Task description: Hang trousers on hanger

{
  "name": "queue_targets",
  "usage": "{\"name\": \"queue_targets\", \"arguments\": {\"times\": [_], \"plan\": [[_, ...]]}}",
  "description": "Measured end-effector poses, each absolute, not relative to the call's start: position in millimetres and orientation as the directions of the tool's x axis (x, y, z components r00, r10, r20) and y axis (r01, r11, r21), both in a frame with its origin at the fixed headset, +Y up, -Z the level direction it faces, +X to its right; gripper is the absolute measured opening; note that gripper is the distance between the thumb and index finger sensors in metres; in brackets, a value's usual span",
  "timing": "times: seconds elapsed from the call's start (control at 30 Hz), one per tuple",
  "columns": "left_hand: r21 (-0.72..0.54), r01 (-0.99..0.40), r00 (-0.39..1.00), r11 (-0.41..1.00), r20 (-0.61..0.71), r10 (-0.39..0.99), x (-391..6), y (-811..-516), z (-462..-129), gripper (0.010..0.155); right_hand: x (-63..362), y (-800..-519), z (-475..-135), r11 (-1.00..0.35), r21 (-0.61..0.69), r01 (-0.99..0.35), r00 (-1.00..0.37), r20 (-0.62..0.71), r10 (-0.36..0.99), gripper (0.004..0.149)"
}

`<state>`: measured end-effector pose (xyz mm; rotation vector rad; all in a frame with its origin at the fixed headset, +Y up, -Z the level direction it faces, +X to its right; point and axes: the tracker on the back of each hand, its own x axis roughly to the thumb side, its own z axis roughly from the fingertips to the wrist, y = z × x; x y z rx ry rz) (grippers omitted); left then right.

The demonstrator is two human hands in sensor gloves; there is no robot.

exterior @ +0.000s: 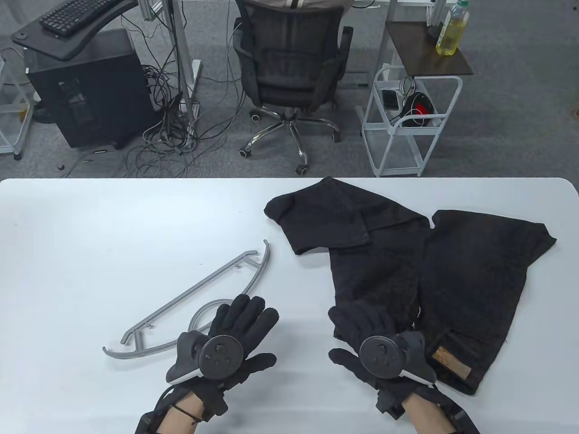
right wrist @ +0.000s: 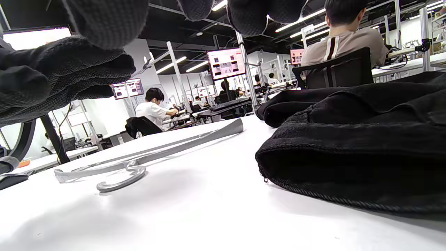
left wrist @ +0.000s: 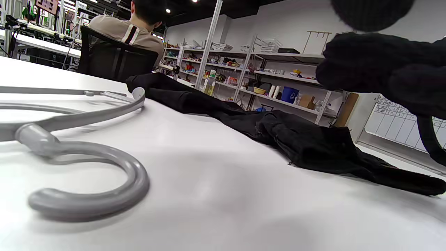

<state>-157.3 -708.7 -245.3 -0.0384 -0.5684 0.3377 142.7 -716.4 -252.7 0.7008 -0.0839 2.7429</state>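
Observation:
A grey plastic hanger (exterior: 181, 299) lies flat on the white table (exterior: 90, 235), left of centre, its hook (left wrist: 132, 174) pointing toward me. My left hand (exterior: 239, 325) is spread open with its fingers over the hook, holding nothing; its fingers (left wrist: 376, 66) show above the table in the left wrist view. Black trousers (exterior: 470, 280) lie crumpled on the right, waistband with a tan patch (exterior: 450, 361) nearest me. My right hand (exterior: 366, 325) is open over the trousers' near left edge (right wrist: 366, 150), not gripping. The hanger also shows in the right wrist view (right wrist: 181, 146).
Beyond the table's far edge stand an office chair (exterior: 289, 68), a white wire cart (exterior: 407, 122) and a black computer case (exterior: 86, 90) with cables. One trouser leg is folded back toward the far edge (exterior: 325, 212).

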Motion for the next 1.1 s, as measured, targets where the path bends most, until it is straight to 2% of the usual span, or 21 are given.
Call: {"name": "queue_targets", "arguments": {"times": [1.1], "plan": [[-0.171,-0.285,0.782,0.943,0.528,0.332,-146.0,-720.9,-247.2,0.076,152.9,-713.3,-258.4,-0.949,0.043,-0.311,-0.861,0.410,0.301,0.077]]}}
